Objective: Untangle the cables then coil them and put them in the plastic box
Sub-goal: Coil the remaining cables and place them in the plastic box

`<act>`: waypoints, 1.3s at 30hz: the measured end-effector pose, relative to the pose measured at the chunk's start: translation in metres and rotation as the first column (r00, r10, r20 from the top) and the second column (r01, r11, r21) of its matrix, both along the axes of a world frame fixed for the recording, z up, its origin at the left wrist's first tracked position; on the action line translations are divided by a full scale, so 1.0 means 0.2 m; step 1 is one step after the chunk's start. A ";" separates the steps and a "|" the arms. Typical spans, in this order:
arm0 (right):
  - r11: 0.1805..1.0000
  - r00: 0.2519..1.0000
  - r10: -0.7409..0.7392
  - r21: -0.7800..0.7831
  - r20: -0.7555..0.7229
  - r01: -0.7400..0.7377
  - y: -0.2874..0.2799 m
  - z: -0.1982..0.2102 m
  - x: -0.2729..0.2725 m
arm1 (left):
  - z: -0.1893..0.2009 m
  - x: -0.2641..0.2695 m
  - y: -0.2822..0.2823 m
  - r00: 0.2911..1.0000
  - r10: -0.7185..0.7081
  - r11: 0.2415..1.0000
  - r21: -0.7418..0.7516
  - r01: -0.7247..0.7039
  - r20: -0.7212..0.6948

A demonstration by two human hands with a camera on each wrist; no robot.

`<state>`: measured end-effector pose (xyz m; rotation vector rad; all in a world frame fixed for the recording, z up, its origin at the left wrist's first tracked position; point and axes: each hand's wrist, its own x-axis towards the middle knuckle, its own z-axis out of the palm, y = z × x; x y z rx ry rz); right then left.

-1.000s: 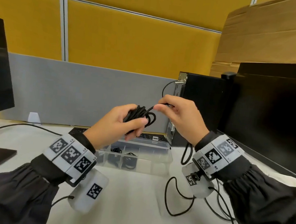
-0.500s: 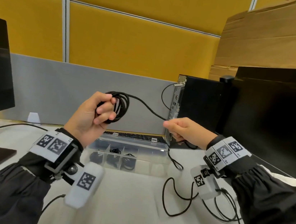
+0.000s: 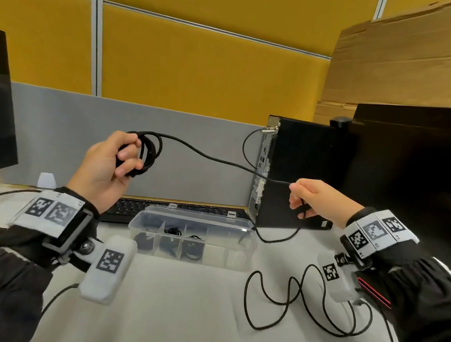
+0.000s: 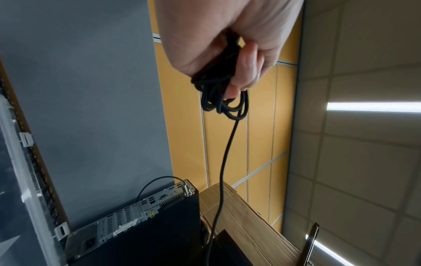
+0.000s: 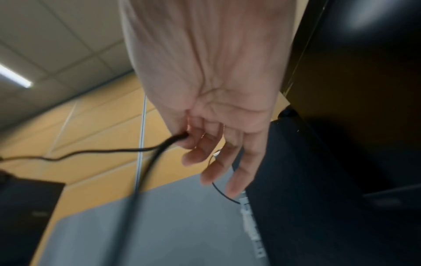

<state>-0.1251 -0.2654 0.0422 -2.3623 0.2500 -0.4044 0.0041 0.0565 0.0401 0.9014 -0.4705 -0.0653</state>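
- Above the bench [image 3: 172,307], left hand [image 3: 104,166] raised, palm toward the camera, grip curled tight round a coiled black cable [image 3: 149,152].
- Further right, right hand [image 3: 318,200] lower, grip pinching the same cable's loose run between thumb and forefinger; other fingers relaxed.
- Behind, plastic box [image 3: 249,245] open, small coils inside.
- Right wrist view blurred; cable end hidden.

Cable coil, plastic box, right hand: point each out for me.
cable coil [image 3: 151,151], head view, loops beside the left fingers
plastic box [image 3: 232,253], head view, clear front wall
right hand [image 3: 316,198], head view, back of hand
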 end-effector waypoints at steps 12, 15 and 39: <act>0.837 0.854 -0.415 -0.235 0.315 0.494 -0.29 -0.08 -0.01 | 0.09 0.01 0.09 0.993 0.072 0.953 -0.289 -0.095 -0.090; 0.806 0.888 -0.434 -0.377 0.151 0.457 -0.27 -0.10 -0.01 | 0.11 -0.03 0.10 0.997 0.040 0.952 -0.300 -0.059 -0.069; 0.674 0.978 0.172 -0.738 0.116 -0.031 0.58 -0.12 -0.02 | -0.15 -0.26 -0.39 0.759 0.034 0.806 0.431 -0.405 0.650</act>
